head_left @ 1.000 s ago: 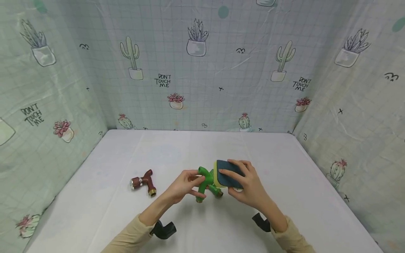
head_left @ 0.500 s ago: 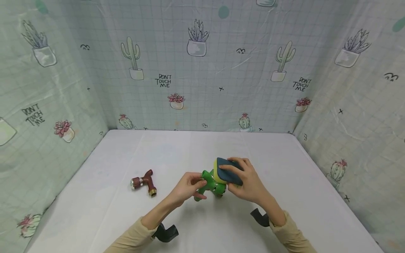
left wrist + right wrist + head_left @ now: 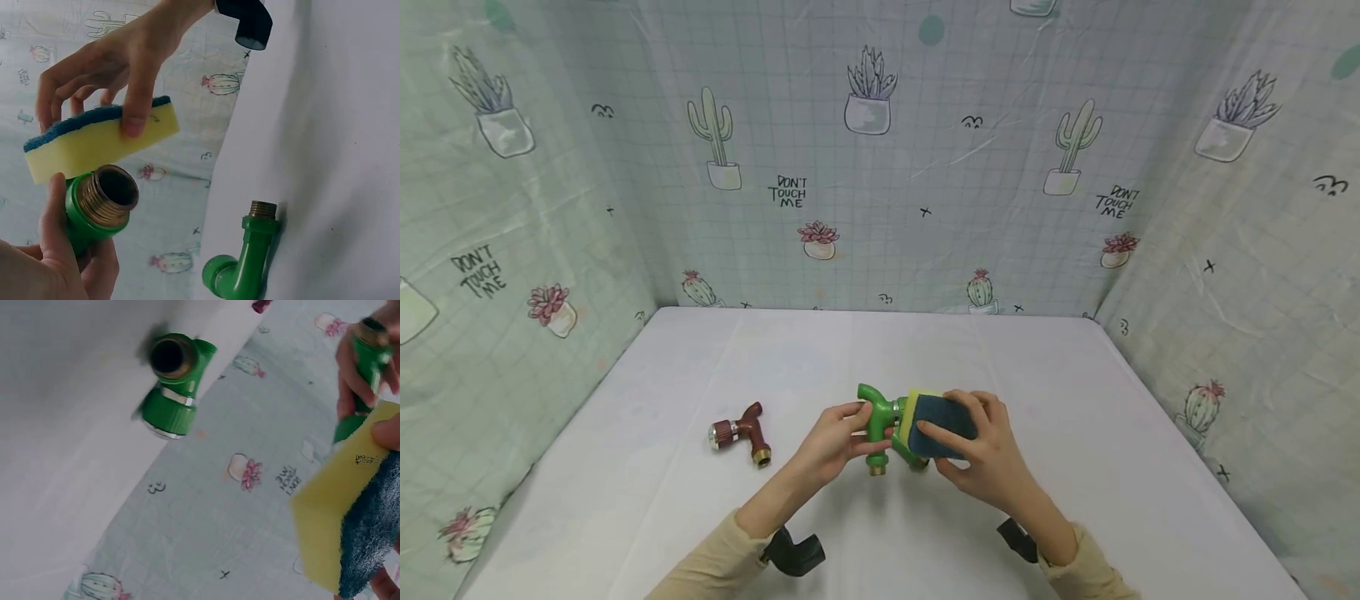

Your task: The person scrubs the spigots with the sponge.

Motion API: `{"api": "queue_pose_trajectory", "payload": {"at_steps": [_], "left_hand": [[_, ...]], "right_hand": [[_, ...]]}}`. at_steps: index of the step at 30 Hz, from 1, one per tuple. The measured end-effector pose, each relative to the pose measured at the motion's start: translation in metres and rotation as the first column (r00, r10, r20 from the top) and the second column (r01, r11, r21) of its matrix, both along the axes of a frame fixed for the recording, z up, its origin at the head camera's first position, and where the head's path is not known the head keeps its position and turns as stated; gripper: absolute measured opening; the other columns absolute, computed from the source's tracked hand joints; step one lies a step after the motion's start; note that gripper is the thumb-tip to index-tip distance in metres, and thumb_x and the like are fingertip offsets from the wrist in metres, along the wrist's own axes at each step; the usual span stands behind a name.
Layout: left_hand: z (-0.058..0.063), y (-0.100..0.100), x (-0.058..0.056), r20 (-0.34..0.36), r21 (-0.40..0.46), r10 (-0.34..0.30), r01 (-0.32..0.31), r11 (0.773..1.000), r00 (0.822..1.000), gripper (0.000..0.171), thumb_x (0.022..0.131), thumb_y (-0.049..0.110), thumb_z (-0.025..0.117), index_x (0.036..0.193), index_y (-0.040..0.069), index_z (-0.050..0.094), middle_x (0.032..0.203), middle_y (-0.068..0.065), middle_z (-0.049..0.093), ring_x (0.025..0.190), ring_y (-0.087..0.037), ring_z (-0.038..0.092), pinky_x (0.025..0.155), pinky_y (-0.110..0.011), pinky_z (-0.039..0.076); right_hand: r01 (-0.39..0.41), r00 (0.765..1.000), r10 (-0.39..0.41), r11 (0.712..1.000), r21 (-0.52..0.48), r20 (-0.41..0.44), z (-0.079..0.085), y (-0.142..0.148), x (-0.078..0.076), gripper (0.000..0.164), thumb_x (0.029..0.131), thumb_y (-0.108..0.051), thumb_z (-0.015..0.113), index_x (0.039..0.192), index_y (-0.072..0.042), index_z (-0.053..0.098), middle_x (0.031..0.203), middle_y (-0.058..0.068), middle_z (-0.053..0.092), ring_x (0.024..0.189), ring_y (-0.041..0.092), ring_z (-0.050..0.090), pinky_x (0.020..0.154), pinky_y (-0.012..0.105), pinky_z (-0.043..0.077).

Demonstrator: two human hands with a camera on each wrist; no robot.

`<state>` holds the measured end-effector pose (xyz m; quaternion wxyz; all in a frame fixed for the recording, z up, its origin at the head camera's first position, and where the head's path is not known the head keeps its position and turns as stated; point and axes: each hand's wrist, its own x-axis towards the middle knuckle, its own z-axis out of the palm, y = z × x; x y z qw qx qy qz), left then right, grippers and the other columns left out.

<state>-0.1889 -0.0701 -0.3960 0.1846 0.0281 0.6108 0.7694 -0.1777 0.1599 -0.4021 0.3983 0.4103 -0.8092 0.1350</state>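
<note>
My left hand (image 3: 835, 442) grips a green tap (image 3: 877, 425) around its body, spout up and brass threaded end down. That threaded opening faces the camera in the left wrist view. My right hand (image 3: 992, 454) holds a sponge (image 3: 943, 425), yellow with a dark blue scouring face, thumb on one side and fingers on the other. The sponge's yellow side lies against the tap's knob end, largely covering it in the head view. A second green tap (image 3: 253, 256) lies on the table just beyond the hands, partly hidden behind the held tap and sponge.
On the white table (image 3: 790, 350), a brown tap (image 3: 748, 432) with a silver-capped knob lies left of the hands. Black elbow-shaped pieces (image 3: 797, 554) show beside both wrists. Cactus-printed cloth (image 3: 880, 167) encloses the table at the back and both sides.
The held green tap tilted over and has turned back to spout-up. My right hand rose slightly with the sponge, then came down along the knob end. The brown tap stayed put.
</note>
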Motion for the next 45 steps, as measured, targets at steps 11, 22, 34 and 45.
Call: {"api": "queue_pose_trajectory", "payload": {"at_steps": [11,22,34,45], "left_hand": [[-0.001,-0.005,-0.004,0.172,0.328,-0.228,0.163,0.931,0.958,0.043,0.097,0.021,0.033,0.132,-0.003,0.027,0.108,-0.013,0.049,0.088,-0.010,0.062,0.074,-0.011,0.050],[-0.003,0.002,0.002,0.092,-0.065,-0.203,0.209,0.976,0.975,0.044,0.096,0.023,0.040,0.123,-0.011,0.042,0.115,-0.025,0.053,0.086,-0.021,0.066,0.072,-0.019,0.053],[-0.002,0.006,0.007,0.027,-0.073,-0.267,0.269,0.960,0.963,0.039,0.081,0.005,0.062,0.115,0.012,0.044,0.086,-0.006,0.068,0.074,-0.014,0.067,0.068,-0.025,0.055],[-0.006,0.000,0.003,0.034,-0.006,-0.397,0.397,0.918,0.917,0.034,0.080,0.004,0.061,0.108,0.015,0.045,0.096,-0.014,0.067,0.076,-0.020,0.067,0.054,-0.028,0.055]], "right_hand": [[-0.058,0.998,0.058,0.995,-0.078,0.001,-0.006,0.011,-0.004,0.030,0.087,-0.039,0.043,0.107,-0.025,0.060,0.118,0.021,0.047,0.107,0.033,0.038,0.075,0.048,0.044],[-0.121,0.993,0.119,0.980,-0.158,-0.021,-0.003,0.004,0.000,0.030,0.086,-0.038,0.048,0.108,-0.022,0.058,0.119,0.019,0.047,0.108,0.031,0.039,0.073,0.046,0.046],[-0.110,0.994,0.111,0.970,-0.216,-0.011,-0.005,-0.005,0.001,0.032,0.085,-0.041,0.051,0.108,-0.021,0.057,0.117,0.022,0.046,0.106,0.030,0.038,0.075,0.041,0.044],[-0.201,0.941,0.262,0.942,-0.269,0.213,-0.001,0.008,-0.005,0.040,0.084,-0.042,0.052,0.116,-0.018,0.053,0.125,0.017,0.042,0.115,0.023,0.036,0.077,0.037,0.039]]}}
